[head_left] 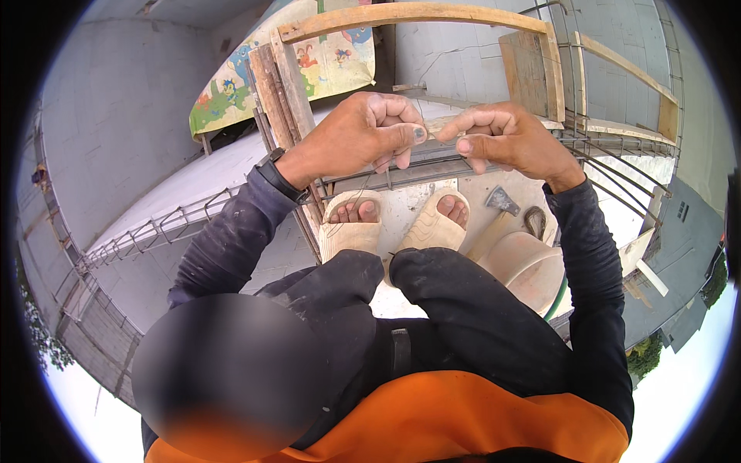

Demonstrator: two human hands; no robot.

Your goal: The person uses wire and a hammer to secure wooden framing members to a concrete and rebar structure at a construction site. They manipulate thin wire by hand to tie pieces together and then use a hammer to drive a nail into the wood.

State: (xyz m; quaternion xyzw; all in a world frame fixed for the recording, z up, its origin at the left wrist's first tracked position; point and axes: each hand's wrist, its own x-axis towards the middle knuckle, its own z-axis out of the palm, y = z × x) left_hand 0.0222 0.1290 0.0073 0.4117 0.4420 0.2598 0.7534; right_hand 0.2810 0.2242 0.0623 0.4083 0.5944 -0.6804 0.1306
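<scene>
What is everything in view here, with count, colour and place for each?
Thin wire: at least one, dark, upper centre
Wooden frames: at least two, brown, top centre and upper right
Cartoon-print sheet: one, multicoloured, upper left
Steel rods: several, dark, both sides
Bucket: one, beige, right of centre
Tool: one, grey head, beyond the bucket
Looped bundle: one, dark, beside the tool
Hose: one, green, beside the bucket
Sandals: two, cream, centre
Watch: one, black, left wrist
Shirt: one, orange front, bottom
Trousers: one pair, black, lower centre
Left hand: one, bare, upper centre
Right hand: one, bare, upper centre-right
</scene>
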